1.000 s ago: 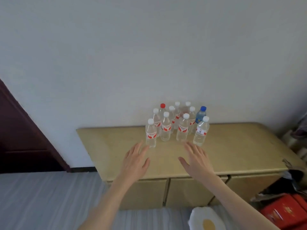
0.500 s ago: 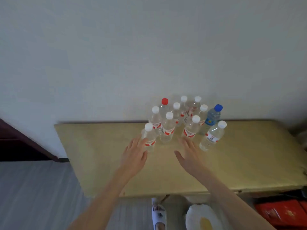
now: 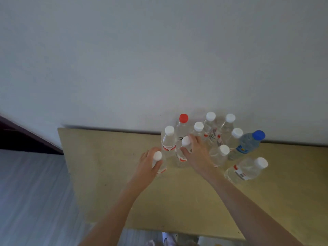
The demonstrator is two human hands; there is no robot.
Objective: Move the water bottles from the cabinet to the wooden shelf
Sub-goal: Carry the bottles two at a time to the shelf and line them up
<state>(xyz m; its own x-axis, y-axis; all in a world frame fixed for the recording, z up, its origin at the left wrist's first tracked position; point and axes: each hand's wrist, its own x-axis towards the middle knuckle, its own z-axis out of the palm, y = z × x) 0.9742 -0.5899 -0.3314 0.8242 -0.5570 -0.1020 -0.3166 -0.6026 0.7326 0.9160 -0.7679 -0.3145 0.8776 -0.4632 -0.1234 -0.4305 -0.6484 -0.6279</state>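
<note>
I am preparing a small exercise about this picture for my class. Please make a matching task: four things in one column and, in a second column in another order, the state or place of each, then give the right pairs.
Things:
1. red-capped bottle
2. blue-capped bottle
3. left hand
4. right hand

States or places:
A. wraps the nearest bottle on the left
B. stands at the back, near the wall
C. reaches around a white-capped bottle in the middle
D. stands on the right side of the group

Pairs: 1-B, 2-D, 3-A, 4-C
</note>
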